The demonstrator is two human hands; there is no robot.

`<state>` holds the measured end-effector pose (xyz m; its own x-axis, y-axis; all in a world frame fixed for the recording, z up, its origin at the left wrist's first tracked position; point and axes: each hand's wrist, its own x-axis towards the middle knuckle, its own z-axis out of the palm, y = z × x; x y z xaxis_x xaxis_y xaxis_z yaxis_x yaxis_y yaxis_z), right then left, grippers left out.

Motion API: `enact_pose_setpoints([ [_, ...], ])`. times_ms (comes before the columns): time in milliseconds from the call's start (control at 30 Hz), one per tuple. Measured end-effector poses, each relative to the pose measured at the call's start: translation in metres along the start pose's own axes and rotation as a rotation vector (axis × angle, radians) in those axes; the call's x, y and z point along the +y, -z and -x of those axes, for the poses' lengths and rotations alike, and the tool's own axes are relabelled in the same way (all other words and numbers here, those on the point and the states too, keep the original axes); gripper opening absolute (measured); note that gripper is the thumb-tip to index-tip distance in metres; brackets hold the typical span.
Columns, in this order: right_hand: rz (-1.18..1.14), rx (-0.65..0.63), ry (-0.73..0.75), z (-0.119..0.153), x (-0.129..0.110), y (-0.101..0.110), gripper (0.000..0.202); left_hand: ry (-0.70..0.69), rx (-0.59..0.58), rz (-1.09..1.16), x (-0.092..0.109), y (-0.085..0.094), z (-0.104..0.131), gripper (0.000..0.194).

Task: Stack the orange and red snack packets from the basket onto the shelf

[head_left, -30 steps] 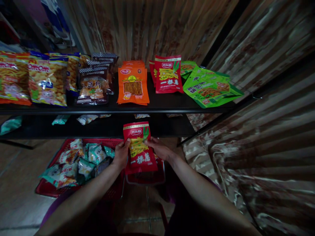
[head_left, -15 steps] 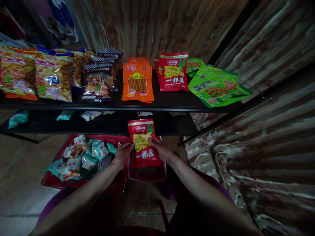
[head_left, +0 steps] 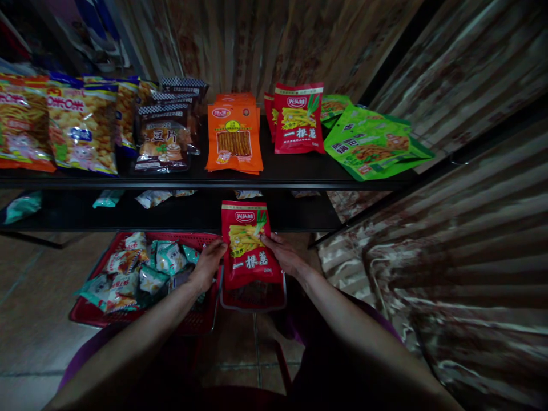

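Upright in front of me is a red snack bag [head_left: 247, 271] with yellow strips and a green stalk printed on it. My right hand [head_left: 286, 254] grips its right edge, thumb on the front and fingers behind. At the bag's left edge, my left hand [head_left: 208, 264] is closed, with its thumb tip at the very border of the bag; the fingers behind are partly hidden. Below the bag is a small red basket [head_left: 252, 309] with dark packets inside. Matching red bags [head_left: 298, 123] stand on the upper shelf.
The black upper shelf [head_left: 192, 181] also bears orange packets [head_left: 234, 140], brown chip bags [head_left: 161, 140], yellow puffed-snack bags [head_left: 83, 131] and green packets [head_left: 370, 145]. A lower shelf [head_left: 295, 216] holds several small packets. A larger red basket [head_left: 92, 319] of small bags sits left. Curtains [head_left: 471, 228] hang at right.
My left thumb has slid from the bag's front out to its left edge. The right hand keeps its grip. The whole view has shifted slightly.
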<state>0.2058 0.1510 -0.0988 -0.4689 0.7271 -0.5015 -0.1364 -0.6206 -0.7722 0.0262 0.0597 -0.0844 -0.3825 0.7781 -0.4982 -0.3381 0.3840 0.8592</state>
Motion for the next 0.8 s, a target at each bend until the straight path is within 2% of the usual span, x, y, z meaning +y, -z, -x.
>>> enact_pose_setpoints([
  [100, 0.036, -0.073, 0.026, 0.002, 0.000, 0.002, 0.041, 0.122, -0.081, 0.151, -0.005, 0.000, 0.003, 0.044],
  [167, 0.077, -0.114, 0.020, 0.004, 0.001, 0.003, 0.040, 0.147, -0.066, 0.181, -0.009, 0.003, 0.002, 0.044],
  [333, 0.033, -0.069, 0.055, 0.002, 0.003, 0.003, 0.039, 0.099, -0.024, 0.134, -0.019, 0.012, -0.003, 0.049],
  [467, 0.023, -0.024, 0.104, -0.002, 0.000, 0.000, 0.037, 0.083, -0.040, 0.155, -0.015, 0.012, 0.001, 0.053],
  [667, 0.016, 0.142, 0.163, -0.008, -0.001, -0.007, 0.040, 0.046, -0.035, 0.166, -0.011, 0.008, 0.004, 0.049],
  [800, 0.054, 0.015, 0.091, -0.008, -0.002, -0.008, 0.040, 0.014, 0.012, 0.198, -0.010, 0.012, 0.000, 0.047],
])
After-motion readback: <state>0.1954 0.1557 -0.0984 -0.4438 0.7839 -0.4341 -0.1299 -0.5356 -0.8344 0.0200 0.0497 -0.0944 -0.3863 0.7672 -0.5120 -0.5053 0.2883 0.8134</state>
